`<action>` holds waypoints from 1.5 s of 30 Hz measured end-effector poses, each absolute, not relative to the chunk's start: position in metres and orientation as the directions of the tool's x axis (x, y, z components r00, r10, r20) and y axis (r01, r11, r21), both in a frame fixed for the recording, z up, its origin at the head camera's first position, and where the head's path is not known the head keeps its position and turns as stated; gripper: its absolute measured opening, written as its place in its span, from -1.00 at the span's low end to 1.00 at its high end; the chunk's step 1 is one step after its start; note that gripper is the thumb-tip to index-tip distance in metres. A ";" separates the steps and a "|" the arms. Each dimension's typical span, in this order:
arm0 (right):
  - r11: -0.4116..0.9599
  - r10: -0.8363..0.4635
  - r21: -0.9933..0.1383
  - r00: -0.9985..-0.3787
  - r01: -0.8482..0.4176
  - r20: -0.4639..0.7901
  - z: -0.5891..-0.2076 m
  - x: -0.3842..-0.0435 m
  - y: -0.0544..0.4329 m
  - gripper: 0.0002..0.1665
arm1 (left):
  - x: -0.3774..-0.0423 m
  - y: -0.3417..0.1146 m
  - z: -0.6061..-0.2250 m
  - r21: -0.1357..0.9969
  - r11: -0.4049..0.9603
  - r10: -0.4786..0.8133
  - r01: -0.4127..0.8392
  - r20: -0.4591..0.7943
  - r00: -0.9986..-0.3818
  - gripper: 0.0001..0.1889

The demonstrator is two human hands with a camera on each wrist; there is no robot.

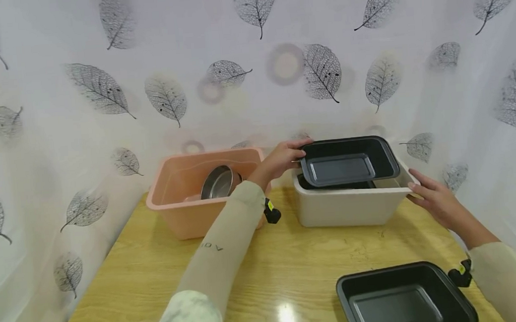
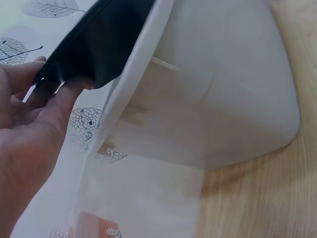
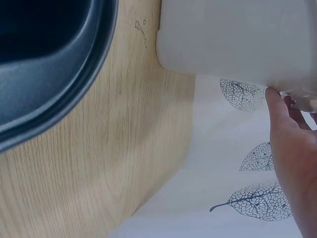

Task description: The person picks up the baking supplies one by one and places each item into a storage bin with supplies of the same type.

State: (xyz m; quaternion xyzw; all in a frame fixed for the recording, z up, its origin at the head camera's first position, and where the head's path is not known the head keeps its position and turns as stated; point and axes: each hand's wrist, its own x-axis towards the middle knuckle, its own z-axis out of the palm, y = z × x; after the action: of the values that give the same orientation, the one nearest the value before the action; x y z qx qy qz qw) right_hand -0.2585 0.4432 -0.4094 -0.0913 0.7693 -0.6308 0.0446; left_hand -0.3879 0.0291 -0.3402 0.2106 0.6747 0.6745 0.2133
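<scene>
My left hand (image 1: 281, 159) pinches the left end of a black rectangular baking pan (image 1: 341, 168). The pan is tilted over the top of a white plastic bin (image 1: 348, 209). In the left wrist view, fingers and thumb hold the edge of the pan (image 2: 106, 42) above the bin's rim. Under the pan, another dark piece (image 1: 355, 185) shows inside the bin, mostly hidden. My right hand (image 1: 438, 201) grips the bin's right rim; in the right wrist view its thumb lies against the outside wall of the bin (image 3: 233, 39).
A second black baking pan (image 1: 397, 306) lies on the wooden table (image 1: 258, 282) at the front right. To the left stands a pink bin (image 1: 190, 219) with a round metal pan (image 1: 219, 184) leaning inside it. A leaf-print curtain (image 1: 245, 111) hangs close behind the bins.
</scene>
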 end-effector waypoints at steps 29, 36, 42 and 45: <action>0.132 -0.208 -0.987 -0.976 -0.086 0.058 -0.409 -0.256 0.443 -0.16 | -0.389 0.064 -0.353 0.935 0.292 0.597 0.201 -0.014 -0.802 -0.48; 0.109 -0.235 -0.987 -0.968 -0.118 0.090 -0.411 -0.256 0.442 -0.16 | -0.389 0.067 -0.353 0.928 0.321 0.606 0.190 -0.046 -0.794 -0.49; 0.105 -0.231 -0.988 -0.969 -0.110 0.084 -0.411 -0.257 0.443 -0.16 | -0.391 0.068 -0.355 0.922 0.326 0.599 0.209 -0.030 -0.800 -0.47; 0.104 -0.234 -0.988 -0.969 -0.112 0.085 -0.411 -0.257 0.443 -0.16 | -0.391 0.069 -0.357 0.913 0.328 0.579 0.242 0.008 -0.815 -0.48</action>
State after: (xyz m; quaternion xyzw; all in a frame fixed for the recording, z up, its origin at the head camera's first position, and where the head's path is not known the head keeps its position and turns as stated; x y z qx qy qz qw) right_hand -0.2568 0.4432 -0.4109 -0.1166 0.7415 -0.6591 0.0461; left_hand -0.3910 0.0689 -0.3570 0.2570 0.7986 0.5195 0.1624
